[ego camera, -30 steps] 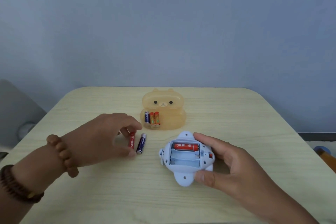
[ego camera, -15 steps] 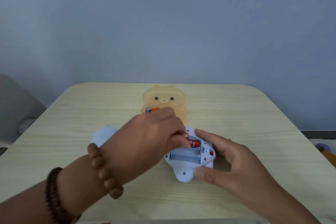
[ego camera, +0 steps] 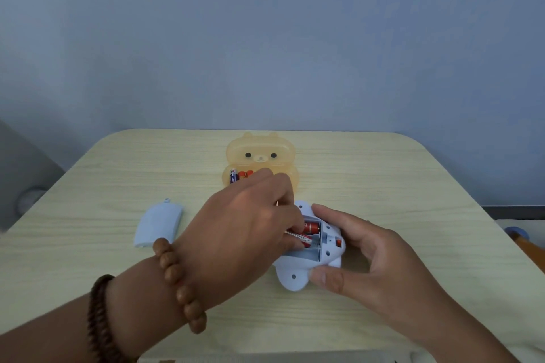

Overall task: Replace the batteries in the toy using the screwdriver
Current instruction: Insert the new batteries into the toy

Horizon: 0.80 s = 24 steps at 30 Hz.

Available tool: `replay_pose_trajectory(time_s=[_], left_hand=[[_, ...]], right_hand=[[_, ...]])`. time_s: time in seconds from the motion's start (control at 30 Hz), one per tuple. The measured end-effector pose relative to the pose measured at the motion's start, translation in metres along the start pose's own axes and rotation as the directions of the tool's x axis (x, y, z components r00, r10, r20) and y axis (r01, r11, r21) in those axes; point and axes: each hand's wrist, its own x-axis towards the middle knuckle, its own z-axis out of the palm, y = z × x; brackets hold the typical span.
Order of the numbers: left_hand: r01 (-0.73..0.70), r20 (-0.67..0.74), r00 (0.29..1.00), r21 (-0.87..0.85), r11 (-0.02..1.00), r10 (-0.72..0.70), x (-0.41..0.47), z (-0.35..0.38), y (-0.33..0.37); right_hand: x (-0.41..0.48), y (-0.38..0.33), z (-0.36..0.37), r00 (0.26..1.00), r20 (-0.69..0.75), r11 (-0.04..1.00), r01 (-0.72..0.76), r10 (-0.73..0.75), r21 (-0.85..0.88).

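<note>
A pale blue toy (ego camera: 298, 274) lies upside down on the wooden table (ego camera: 383, 186) with its battery bay open. One red battery (ego camera: 312, 227) sits in the far slot. My left hand (ego camera: 247, 224) reaches over the bay, its fingers pinching a second red battery (ego camera: 302, 239) that is slanted into the middle slot. The near slot shows bare. My right hand (ego camera: 368, 256) grips the toy's right side, thumb on the near edge. The toy's blue battery cover (ego camera: 157, 222) lies to the left. No screwdriver is visible.
An orange translucent bear-shaped box (ego camera: 261, 153) stands open behind the toy, with several batteries (ego camera: 240, 176) in its tray, partly hidden by my left hand. Beaded bracelets circle my left wrist. The table ends near a blue wall.
My left hand picked a red battery up from the table, carried it right to the toy and now presses it into the bay. The right hand kept holding the toy.
</note>
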Motion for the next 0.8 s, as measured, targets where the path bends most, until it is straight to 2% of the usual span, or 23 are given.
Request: replay_pose_trajectory(time_s=[0.5,0.7,0.8], left_hand=[[0.098,-0.008,0.995,-0.242,0.965,-0.103,0.001,0.013,-0.004],[0.201,0.070,0.979,-0.325,0.924,-0.189,-0.001,0.003,-0.009],[0.314,0.108,0.949,-0.361,0.878,-0.295,0.001,-0.010,-0.016]], right_hand=[[0.002,0.000,-0.003,1.000,0.023,1.000,0.003,-0.004,0.025],[0.001,-0.001,0.000,1.000,0.013,1.000,0.025,-0.025,0.013],[0.001,-0.001,0.000,0.999,0.019,0.999,0.041,-0.041,0.014]])
